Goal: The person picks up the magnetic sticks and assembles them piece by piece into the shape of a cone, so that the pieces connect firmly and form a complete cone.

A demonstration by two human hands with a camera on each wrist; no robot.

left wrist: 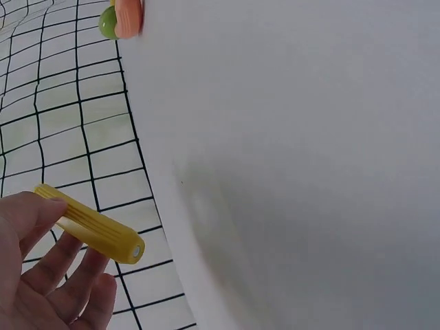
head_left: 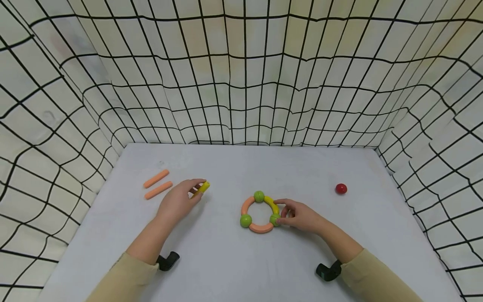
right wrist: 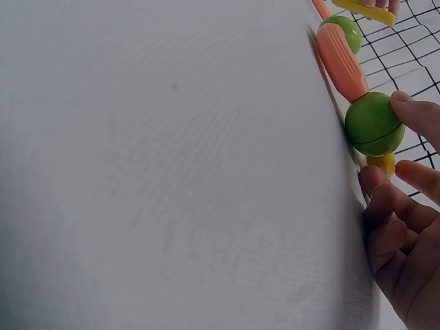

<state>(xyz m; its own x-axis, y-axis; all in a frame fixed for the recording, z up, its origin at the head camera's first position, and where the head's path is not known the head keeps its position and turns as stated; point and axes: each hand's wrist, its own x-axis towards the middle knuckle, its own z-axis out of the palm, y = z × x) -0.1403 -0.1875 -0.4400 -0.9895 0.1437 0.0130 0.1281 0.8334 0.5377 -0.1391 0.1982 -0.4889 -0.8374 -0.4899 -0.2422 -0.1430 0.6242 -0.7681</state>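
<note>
Left hand (head_left: 178,202) pinching a yellow stick (head_left: 204,187), two orange sticks (head_left: 158,190) left of its fingers, right hand (head_left: 302,216) gripping a green-balled ring (head_left: 261,228) between thumb and forefinger, red ball (head_left: 341,188) well to those fingers' right

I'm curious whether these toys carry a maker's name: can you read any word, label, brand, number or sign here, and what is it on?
No readable text anywhere.
Yellow stick in the left hand: no lettering visible.
Ring, loose orange sticks, red ball: none visible.
Black device at the right wrist: a small coloured mark, too small to read.
</note>
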